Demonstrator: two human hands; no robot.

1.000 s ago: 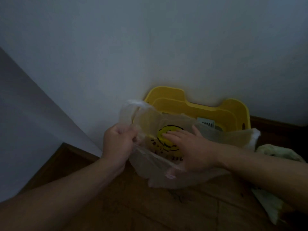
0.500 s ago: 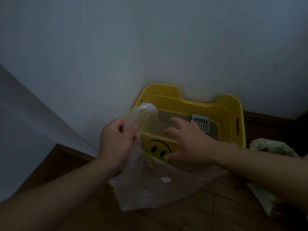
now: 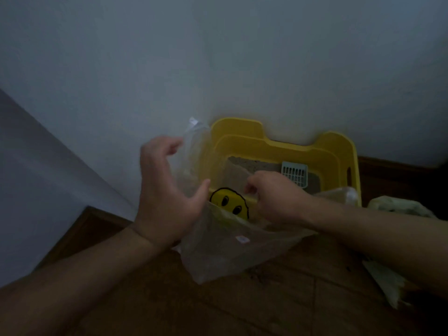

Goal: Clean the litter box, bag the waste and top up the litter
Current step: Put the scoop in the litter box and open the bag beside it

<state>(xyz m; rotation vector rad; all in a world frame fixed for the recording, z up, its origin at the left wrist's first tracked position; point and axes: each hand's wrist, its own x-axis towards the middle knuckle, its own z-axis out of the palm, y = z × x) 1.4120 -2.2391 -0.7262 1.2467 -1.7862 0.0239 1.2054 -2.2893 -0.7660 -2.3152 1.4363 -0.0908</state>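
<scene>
I see the yellow litter box (image 3: 339,151) on the wood floor (image 3: 266,299), back edge against the wall (image 3: 218,69). The clear bag (image 3: 230,253) drapes over its front rim. Right grip (image 3: 274,197) pinches the bag's top edge. Left grip (image 3: 164,197) is spread wide, holding nothing, just beside the bag's left edge. The scoop (image 3: 294,174) lies in the litter, back right.

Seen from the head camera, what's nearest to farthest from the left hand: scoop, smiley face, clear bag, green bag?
1. clear plastic bag, beside the left hand.
2. smiley face, on the litter box front.
3. scoop, inside the box.
4. pale green bag, far right.
</scene>
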